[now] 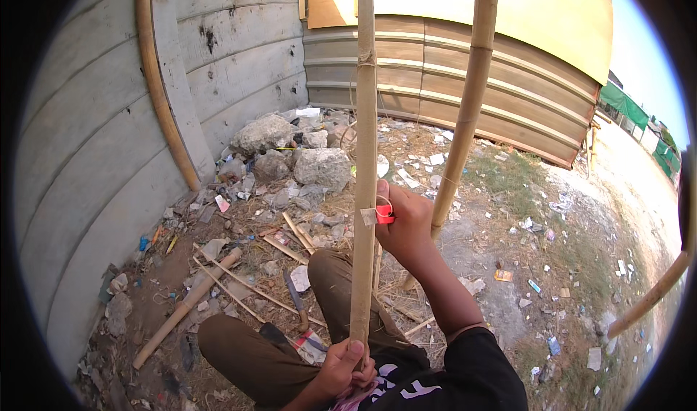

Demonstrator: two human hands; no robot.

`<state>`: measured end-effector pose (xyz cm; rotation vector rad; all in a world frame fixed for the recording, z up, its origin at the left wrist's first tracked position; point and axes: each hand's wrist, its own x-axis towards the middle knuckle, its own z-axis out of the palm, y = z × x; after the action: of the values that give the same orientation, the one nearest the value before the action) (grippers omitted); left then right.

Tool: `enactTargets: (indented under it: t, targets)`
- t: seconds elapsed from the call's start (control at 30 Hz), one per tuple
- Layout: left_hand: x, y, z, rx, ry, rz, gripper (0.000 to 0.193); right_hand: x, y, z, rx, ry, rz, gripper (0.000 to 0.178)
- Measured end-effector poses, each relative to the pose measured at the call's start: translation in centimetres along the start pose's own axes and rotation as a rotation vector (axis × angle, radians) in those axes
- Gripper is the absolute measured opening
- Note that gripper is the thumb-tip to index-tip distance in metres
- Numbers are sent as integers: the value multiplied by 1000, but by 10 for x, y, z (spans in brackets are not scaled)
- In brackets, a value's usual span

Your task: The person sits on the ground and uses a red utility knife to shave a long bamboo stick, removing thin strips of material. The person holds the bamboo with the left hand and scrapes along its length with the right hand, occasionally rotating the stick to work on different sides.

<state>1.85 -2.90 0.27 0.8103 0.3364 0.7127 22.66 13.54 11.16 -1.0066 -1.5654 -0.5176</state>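
Observation:
A long split bamboo pole (pixel 364 120) stands upright between my knees and runs out past the top of the view. My left hand (pixel 347 367) is wrapped round its lower end, close to my lap. Higher up, my right hand (pixel 405 218) grips a small red tool (pixel 384 213) with a flat metal blade (pixel 369 216) laid across the pole's face. The tool's exact kind is hard to make out, as my fingers cover part of it. Beside my knee, a knife with a brown handle (pixel 299 311) lies on the ground.
A second bamboo pole (pixel 468 106) leans just right of my right hand. Cut bamboo pieces (pixel 190 306) and thin strips lie at left. Rubble stones (pixel 319 168) and litter cover the ground before a concrete wall (pixel 94 120) and a corrugated metal fence (pixel 450 77).

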Motion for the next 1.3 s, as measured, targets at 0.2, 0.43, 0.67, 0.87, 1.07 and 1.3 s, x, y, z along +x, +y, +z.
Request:
enactTargets:
  t: [0.2,0.43,0.67,0.87,1.07,1.3]
  targets:
    - [1,2,6,86,25,7,41,58,22,-7,-67,63,-59,28]
    - [-1,-1,7,79,31,5,39,114,39,-12,-181,28,0,31]
    - [3,-9,-4,105,4,-8,40,160,56,-17,-281,62,114,24]
    - [7,-6,-8,82,80,-15,37,141,51,-5,33,-280,405,29]
    - [8,1,-14,17,87,38,33,43,19,-2,1,-387,133,31]
    - [4,10,-10,43,168,166,25,-69,-40,-15,165,-455,50,32]
